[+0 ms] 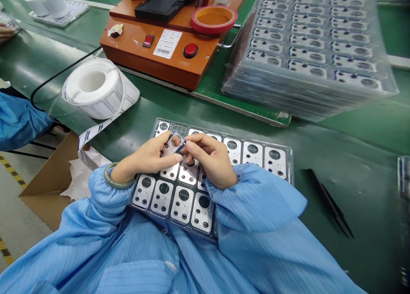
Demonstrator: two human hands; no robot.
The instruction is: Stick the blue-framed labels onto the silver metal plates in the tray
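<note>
A small metal plate [174,143] with a round hole and blue edges is held above a clear plastic tray [290,157]. My left hand [149,155] grips it from the left, thumb stretched along its lower side. At its right edge, my right hand [209,157] pinches the plate between thumb and fingers. The tray beneath holds rows of similar silver plates [182,204], each with one large round hole and smaller ones. One pocket near the tray's upper left shows no plate. Both hands hide part of the tray's middle.
Behind the tray are a roll of labels [92,86], an orange machine [150,46] with red tape [214,19] on it, and a tall stack of filled trays [272,86]. Black tweezers [328,202] lie right. A cardboard box [48,183] is lower left; another person's sleeve [22,119] shows far left.
</note>
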